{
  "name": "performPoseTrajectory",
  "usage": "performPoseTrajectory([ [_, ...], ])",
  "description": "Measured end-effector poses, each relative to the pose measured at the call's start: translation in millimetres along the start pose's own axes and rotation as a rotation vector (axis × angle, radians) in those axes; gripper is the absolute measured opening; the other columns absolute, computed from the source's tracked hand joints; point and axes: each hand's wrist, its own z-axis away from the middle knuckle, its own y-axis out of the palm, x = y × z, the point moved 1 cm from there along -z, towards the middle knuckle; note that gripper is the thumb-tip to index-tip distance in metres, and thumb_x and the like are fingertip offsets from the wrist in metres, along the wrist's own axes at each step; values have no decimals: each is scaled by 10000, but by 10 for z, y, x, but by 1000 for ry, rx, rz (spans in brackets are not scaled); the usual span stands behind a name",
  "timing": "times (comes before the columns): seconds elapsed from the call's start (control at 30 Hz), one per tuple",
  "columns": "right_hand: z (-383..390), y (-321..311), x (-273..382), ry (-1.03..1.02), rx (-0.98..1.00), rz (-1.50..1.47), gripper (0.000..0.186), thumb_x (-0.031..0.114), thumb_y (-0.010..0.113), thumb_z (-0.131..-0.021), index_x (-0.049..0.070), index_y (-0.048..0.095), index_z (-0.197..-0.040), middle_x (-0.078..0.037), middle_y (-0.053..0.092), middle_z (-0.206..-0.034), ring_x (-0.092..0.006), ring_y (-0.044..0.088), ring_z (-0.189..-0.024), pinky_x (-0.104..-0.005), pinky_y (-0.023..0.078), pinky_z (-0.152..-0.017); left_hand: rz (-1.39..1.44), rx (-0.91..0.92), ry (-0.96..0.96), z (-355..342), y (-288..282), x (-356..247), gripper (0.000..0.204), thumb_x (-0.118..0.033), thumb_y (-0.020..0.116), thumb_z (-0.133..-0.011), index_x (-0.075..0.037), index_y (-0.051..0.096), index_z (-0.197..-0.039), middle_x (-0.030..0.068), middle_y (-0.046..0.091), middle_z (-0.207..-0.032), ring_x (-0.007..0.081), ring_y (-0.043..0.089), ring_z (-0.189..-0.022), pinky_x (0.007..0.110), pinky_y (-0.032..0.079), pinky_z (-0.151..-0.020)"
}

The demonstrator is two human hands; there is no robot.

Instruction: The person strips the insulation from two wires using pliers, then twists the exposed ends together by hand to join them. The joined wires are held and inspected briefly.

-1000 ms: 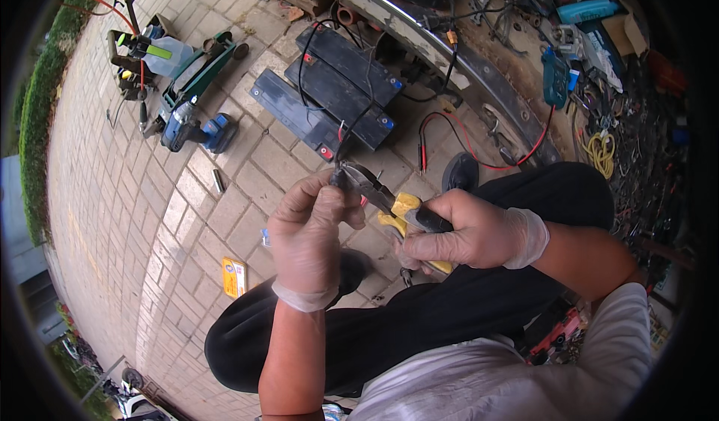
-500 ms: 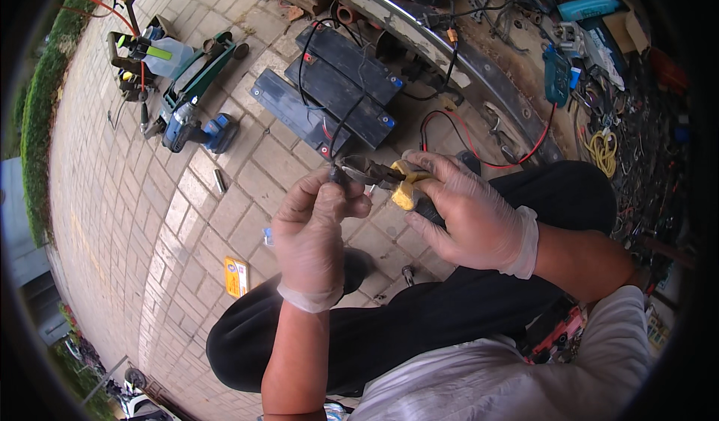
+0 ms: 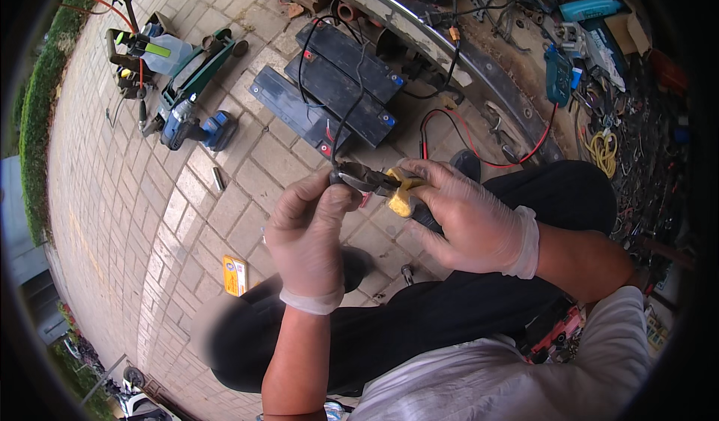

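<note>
My left hand [image 3: 307, 230], in a thin clear glove, pinches the lower end of a black cable [image 3: 335, 140] between thumb and fingers. Gripped in my gloved right hand [image 3: 479, 226] is a pair of pliers [image 3: 403, 195] with yellow and black handles. Their metal jaws point left and reach the cable just at my left fingertips; whether they bite into it is too small to tell. Up from my fingers, the cable loops over several dark batteries [image 3: 341, 95] standing side by side on the paving. Thin red wire ends [image 3: 328, 129] show near the closest battery.
A blue cordless drill [image 3: 196, 127] and a green tool [image 3: 198, 73] lie at the left. An orange-and-white packet [image 3: 235, 275] and a metal socket [image 3: 218, 178] rest on the bricks. At the right, a cluttered bench [image 3: 517, 95] holds a teal meter [image 3: 557, 77] with red and black leads.
The pliers have shifted slightly left and down, their jaws now against the cable at my left fingertips. My left hand has moved a little to the left.
</note>
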Motion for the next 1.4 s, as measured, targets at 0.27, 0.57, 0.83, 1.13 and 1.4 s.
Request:
performPoseTrajectory([
  [0.27,22,-33,19,89,87,-46,332,113,671,-853,-76,584,-1111,-231,543,-1180,-377,568,-1095,-403,459,-943,-70,68,47,26,-23,-7,194,-76,626,-943,22,629,-1111,115,688,-948,184,647,-814,306,522,-788],
  [0.57,22,-76,44,94,135,-376,336,154,666,-883,-58,588,-1132,-227,568,-1183,-354,579,-1109,-399,454,-946,-13,99,6,18,-57,-2,266,-85,613,-957,48,613,-1188,127,700,-985,177,666,-873,310,535,-833],
  [0.83,25,-7,10,19,-28,-35,435,175,681,-875,-102,561,-1189,-264,496,-1305,-383,509,-1219,-404,407,-1041,-45,82,-19,18,-14,2,289,-110,601,-968,53,603,-1207,145,701,-986,183,670,-864,310,534,-828],
  [1.13,-26,-4,24,-31,-70,54,396,126,708,-827,-100,572,-1123,-259,467,-1298,-390,513,-1194,-404,424,-1018,134,98,-45,26,-9,8,293,-157,597,-976,48,604,-1186,146,699,-970,188,668,-838,314,540,-805],
  [1.4,-17,22,6,-1,-16,-162,318,119,683,-839,-85,580,-1061,-226,533,-1060,-369,579,-960,-393,477,-854,212,148,-71,0,-38,-8,265,-158,578,-985,44,615,-1152,131,689,-948,174,648,-814,310,529,-792],
])
